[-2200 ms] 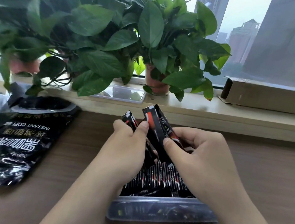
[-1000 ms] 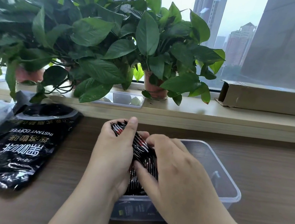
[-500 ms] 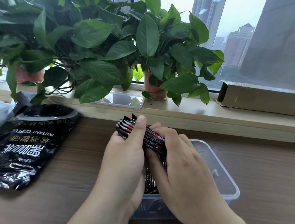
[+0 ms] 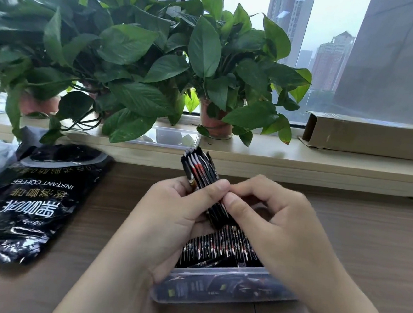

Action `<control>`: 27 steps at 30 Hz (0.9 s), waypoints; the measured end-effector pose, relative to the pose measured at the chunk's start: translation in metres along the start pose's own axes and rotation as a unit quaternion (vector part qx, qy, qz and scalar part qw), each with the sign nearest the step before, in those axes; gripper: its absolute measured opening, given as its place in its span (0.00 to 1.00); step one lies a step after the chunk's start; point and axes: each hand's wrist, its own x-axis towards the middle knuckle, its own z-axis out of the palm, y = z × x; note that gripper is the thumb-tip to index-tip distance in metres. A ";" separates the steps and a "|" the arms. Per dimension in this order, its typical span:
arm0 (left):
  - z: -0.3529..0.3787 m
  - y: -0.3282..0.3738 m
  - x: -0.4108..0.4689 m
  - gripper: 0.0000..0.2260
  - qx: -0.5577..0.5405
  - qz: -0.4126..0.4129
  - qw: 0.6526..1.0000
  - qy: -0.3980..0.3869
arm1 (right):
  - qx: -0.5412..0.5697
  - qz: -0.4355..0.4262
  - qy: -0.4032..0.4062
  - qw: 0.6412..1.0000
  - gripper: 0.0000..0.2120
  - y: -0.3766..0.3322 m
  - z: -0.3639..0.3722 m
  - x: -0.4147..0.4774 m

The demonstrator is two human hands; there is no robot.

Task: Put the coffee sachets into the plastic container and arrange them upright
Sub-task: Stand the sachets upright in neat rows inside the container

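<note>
A clear plastic container (image 4: pixel 213 291) sits on the wooden table right in front of me, its far part hidden behind my hands. Several black-and-red coffee sachets (image 4: pixel 220 247) stand packed on edge inside it. My left hand (image 4: pixel 170 218) grips a bundle of sachets (image 4: pixel 200 173), tilted up and away above the container. My right hand (image 4: pixel 269 221) pinches the same bundle from the right, thumb against the left thumb.
A large black instant-coffee bag (image 4: pixel 26 200) lies open on the table to the left. Potted plants (image 4: pixel 139 58) crowd the windowsill behind, with a clear lid (image 4: pixel 169 138) under the leaves and a cardboard box (image 4: pixel 372 138) at the right.
The bundle, pressed low and flat over the container half a second ago, is now lifted and tilted more upright between both hands. The view has shifted, hiding the container's right part.
</note>
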 end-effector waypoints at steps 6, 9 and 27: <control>-0.008 0.001 -0.001 0.08 0.047 -0.030 0.997 -0.061 | 0.117 0.086 -0.072 0.987 0.10 0.001 -0.012 0.001; -0.007 0.001 -0.001 0.08 0.055 -0.027 0.996 -0.067 | 0.123 0.099 -0.071 0.985 0.08 0.002 -0.013 0.000; -0.011 0.001 0.003 0.04 0.383 0.143 0.909 0.083 | -0.174 0.201 0.149 0.953 0.07 0.009 -0.082 0.003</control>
